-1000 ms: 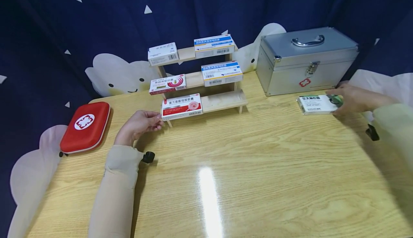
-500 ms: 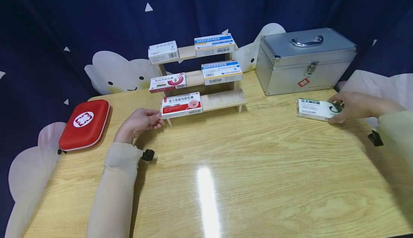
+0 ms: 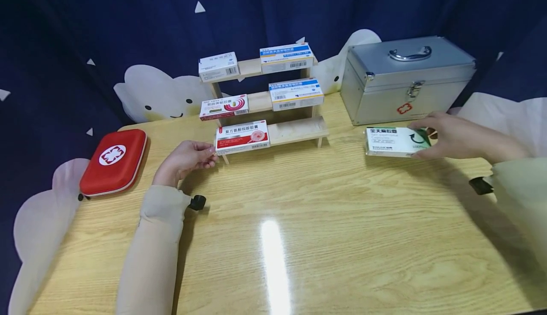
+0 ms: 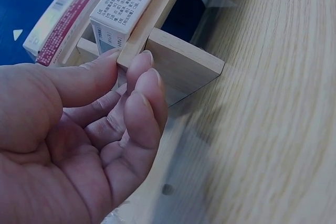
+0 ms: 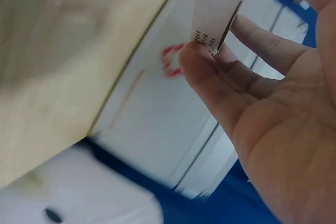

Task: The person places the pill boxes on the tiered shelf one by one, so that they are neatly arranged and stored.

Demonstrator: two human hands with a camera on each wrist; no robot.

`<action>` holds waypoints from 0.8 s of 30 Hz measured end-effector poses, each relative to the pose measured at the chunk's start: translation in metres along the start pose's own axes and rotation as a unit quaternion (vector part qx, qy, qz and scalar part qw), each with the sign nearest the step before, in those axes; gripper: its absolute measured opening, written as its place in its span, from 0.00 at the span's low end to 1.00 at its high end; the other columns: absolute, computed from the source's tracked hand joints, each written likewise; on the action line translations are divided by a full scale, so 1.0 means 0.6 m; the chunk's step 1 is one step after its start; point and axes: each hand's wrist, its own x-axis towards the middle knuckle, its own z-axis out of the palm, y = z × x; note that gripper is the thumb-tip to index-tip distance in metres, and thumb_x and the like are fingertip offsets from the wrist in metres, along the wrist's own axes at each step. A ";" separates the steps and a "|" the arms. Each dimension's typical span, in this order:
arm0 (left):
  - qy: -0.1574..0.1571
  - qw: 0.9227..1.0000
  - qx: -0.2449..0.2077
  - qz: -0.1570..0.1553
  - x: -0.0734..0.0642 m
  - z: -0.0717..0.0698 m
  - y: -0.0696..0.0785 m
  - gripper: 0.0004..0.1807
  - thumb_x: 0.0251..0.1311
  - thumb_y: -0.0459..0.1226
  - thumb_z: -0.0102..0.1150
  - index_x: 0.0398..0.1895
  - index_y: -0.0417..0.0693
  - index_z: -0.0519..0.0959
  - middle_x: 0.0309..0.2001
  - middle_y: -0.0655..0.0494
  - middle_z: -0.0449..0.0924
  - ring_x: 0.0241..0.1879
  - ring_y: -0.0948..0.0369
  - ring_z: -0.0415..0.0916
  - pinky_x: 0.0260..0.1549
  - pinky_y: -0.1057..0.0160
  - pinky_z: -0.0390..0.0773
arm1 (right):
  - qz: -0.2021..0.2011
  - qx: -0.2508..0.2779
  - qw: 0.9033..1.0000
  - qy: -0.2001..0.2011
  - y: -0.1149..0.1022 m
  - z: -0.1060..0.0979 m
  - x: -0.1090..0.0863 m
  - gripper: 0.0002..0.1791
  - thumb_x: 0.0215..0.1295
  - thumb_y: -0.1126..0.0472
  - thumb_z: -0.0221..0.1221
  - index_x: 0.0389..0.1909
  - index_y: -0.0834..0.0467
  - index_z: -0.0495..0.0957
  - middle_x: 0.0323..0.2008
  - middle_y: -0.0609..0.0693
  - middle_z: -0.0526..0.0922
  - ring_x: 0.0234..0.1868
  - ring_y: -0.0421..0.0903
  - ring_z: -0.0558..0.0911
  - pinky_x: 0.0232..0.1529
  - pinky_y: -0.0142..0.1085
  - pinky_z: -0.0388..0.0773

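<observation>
My right hand [image 3: 470, 137] holds a white and green medicine box [image 3: 395, 140] by its right end, thumb in front and fingers behind. In the right wrist view only the narrow end of that box [image 5: 218, 14] shows between thumb and fingers. At the left end of the lowest step of a wooden display rack [image 3: 299, 131], my left hand [image 3: 185, 162] pinches the step's edge. The left wrist view has the thumb [image 4: 94, 80] on that edge and curled fingers by the leg. A red and white medicine box [image 3: 241, 138] lies on this step, beside the hand.
Blue and white boxes [image 3: 296, 94] sit on the upper steps at right; a red-striped box [image 3: 224, 107] and a small white box [image 3: 218, 67] sit at left. A silver first-aid case [image 3: 384, 101] stands behind my right hand. A red pouch [image 3: 113, 161] lies far left.
My right hand has carried the white and green box leftward, off its former spot and toward the rack. The left hand stays at the rack's edge.
</observation>
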 end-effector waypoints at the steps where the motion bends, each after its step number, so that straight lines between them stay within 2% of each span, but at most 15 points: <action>1: 0.001 1.000 0.001 -0.001 0.000 0.000 0.000 0.21 0.75 0.37 0.49 0.64 0.31 0.69 0.46 0.41 0.81 0.36 0.61 0.79 0.41 0.65 0.81 | -0.008 0.003 1.000 0.005 -0.012 -0.001 0.005 0.43 0.44 0.51 0.79 0.60 0.66 0.75 0.49 0.66 0.74 0.44 0.56 0.79 0.41 0.50 0.76; 5: 0.004 1.000 0.001 -0.006 0.000 0.000 -0.002 0.22 0.75 0.38 0.49 0.64 0.31 0.69 0.46 0.42 0.81 0.36 0.61 0.79 0.41 0.66 0.81 | -0.030 0.001 0.999 0.012 -0.051 -0.005 0.027 0.42 0.46 0.52 0.78 0.62 0.63 0.75 0.50 0.66 0.74 0.43 0.56 0.78 0.40 0.52 0.75; 11: 0.004 1.000 -0.001 -0.002 0.002 0.000 0.000 0.21 0.76 0.37 0.48 0.64 0.30 0.69 0.45 0.42 0.82 0.36 0.62 0.80 0.41 0.66 0.81 | -0.041 0.007 0.999 0.020 -0.096 -0.005 0.064 0.41 0.48 0.49 0.77 0.63 0.58 0.75 0.51 0.61 0.74 0.44 0.54 0.76 0.40 0.50 0.74; 19: 0.005 1.000 -0.004 -0.002 0.002 0.000 0.000 0.21 0.75 0.36 0.48 0.64 0.30 0.68 0.45 0.42 0.82 0.36 0.61 0.80 0.40 0.66 0.81 | -0.045 0.050 0.998 0.007 -0.136 0.011 0.125 0.43 0.49 0.50 0.77 0.66 0.60 0.73 0.52 0.62 0.73 0.46 0.55 0.77 0.43 0.50 0.75; 24: 0.005 1.000 -0.004 0.001 0.004 0.000 -0.002 0.21 0.75 0.36 0.48 0.64 0.30 0.68 0.45 0.41 0.82 0.36 0.62 0.80 0.40 0.66 0.81 | -0.059 0.052 0.997 0.003 -0.152 0.023 0.164 0.44 0.49 0.49 0.77 0.65 0.62 0.73 0.52 0.61 0.73 0.45 0.55 0.76 0.44 0.48 0.73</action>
